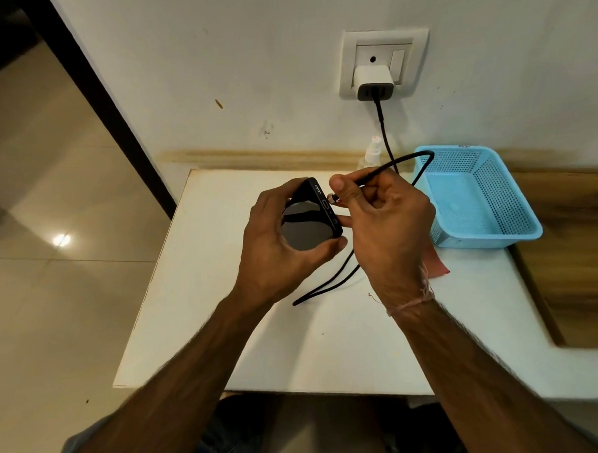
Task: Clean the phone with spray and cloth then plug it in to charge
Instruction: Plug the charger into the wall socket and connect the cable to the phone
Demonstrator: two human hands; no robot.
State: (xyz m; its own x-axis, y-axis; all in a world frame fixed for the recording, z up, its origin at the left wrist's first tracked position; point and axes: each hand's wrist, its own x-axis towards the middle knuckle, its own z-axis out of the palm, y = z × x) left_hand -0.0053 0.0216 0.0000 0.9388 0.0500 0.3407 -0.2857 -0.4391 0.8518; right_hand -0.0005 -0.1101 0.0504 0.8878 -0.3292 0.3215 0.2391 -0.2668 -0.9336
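Both hands up over white table (pixel 227 332): my left hand (pixel 274 241) clasps slim glossy black phone (pixel 311 219), slippery, gripped by edges; right hand (pixel 383 215) pinches stiff black cable plug (pixel 334 198) just beside phone's port.

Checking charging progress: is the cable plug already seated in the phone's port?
No, the cable plug sits just outside the phone, port visibly empty.

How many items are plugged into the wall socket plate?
1: a white charger adapter sits in the wall socket plate, its black cable running down toward the right hand.
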